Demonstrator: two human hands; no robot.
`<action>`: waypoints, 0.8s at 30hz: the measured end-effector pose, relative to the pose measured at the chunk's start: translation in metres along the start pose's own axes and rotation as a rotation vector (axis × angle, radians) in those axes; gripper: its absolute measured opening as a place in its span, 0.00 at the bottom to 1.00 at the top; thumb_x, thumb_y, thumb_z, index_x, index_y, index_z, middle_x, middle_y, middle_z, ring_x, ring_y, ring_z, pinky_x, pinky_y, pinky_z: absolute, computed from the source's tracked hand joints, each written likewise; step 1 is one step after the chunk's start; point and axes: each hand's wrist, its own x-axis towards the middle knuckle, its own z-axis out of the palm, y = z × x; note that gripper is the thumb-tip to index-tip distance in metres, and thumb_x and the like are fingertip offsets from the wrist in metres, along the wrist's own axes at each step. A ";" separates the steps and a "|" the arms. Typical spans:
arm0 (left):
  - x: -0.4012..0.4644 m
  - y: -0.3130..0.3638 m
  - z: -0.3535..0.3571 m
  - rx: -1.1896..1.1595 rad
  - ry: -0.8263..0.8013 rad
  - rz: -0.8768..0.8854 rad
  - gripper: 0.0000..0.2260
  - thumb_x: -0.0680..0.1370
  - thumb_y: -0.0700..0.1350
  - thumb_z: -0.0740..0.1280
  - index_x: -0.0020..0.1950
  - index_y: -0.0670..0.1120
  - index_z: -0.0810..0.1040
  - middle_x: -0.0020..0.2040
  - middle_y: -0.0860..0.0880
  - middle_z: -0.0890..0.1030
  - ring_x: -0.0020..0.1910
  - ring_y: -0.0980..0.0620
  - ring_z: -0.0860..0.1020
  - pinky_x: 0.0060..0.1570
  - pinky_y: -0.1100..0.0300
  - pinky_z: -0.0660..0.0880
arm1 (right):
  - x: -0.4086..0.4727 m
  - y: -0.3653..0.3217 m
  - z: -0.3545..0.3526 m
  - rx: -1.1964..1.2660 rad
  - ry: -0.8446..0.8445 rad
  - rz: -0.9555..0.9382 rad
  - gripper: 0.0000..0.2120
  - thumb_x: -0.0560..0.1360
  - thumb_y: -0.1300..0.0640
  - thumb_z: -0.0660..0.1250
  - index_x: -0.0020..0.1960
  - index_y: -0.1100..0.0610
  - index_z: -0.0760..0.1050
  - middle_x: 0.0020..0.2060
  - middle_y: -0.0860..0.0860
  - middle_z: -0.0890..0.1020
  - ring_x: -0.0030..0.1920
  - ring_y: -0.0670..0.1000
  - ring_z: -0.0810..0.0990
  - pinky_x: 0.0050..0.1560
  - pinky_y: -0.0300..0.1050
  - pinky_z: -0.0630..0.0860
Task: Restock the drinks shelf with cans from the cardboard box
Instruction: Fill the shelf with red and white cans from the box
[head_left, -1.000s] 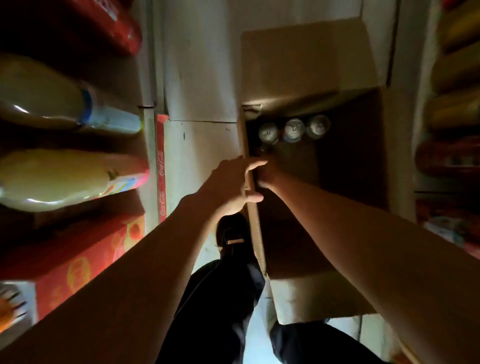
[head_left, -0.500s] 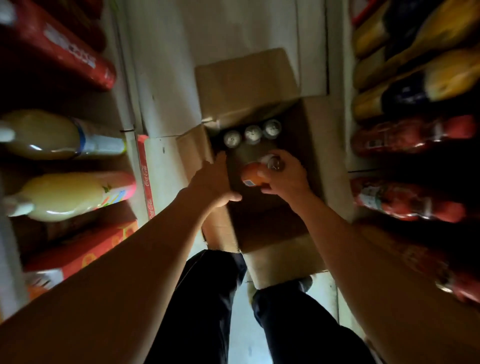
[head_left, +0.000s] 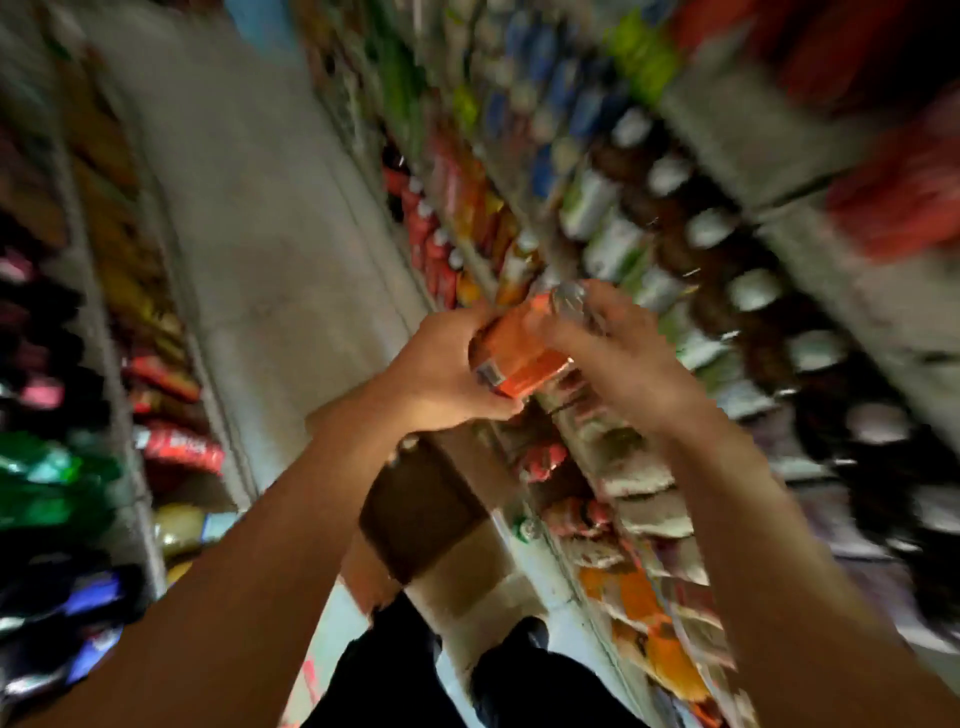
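An orange can with a silver top is held up in front of me, tilted, top toward the upper right. My left hand cups its bottom end with curled fingers. My right hand grips its upper end from the right. Below my arms the open cardboard box stands on the floor; its inside is dark and blurred. The drinks shelf on the right holds rows of cans and bottles, all motion-blurred.
A narrow aisle floor runs away ahead. Shelves of packets and bottles line the left side. My dark-trousered legs stand beside the box. The whole picture is smeared by head motion.
The can has come up out of the box. My left hand left the box flap and joined the right on the can. My view swung up from the box to the aisle.
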 end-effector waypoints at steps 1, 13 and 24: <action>0.000 0.034 0.000 -0.037 -0.023 0.034 0.30 0.58 0.44 0.81 0.58 0.52 0.75 0.49 0.55 0.83 0.48 0.58 0.82 0.50 0.59 0.78 | -0.021 -0.019 -0.023 0.035 0.012 -0.081 0.21 0.66 0.49 0.75 0.57 0.49 0.76 0.45 0.50 0.84 0.40 0.47 0.82 0.36 0.41 0.78; 0.002 0.267 0.064 -0.177 -0.210 0.472 0.38 0.59 0.37 0.83 0.64 0.56 0.73 0.58 0.58 0.81 0.58 0.60 0.80 0.53 0.67 0.75 | -0.173 -0.084 -0.144 0.066 0.719 -0.397 0.33 0.58 0.61 0.84 0.60 0.52 0.77 0.50 0.43 0.84 0.52 0.40 0.82 0.51 0.34 0.78; 0.022 0.290 0.096 -0.061 -0.351 0.559 0.35 0.64 0.36 0.80 0.61 0.64 0.71 0.59 0.61 0.79 0.59 0.66 0.77 0.58 0.63 0.76 | -0.183 -0.052 -0.165 0.052 0.868 -0.278 0.28 0.60 0.56 0.83 0.57 0.44 0.77 0.47 0.45 0.86 0.49 0.41 0.84 0.51 0.43 0.81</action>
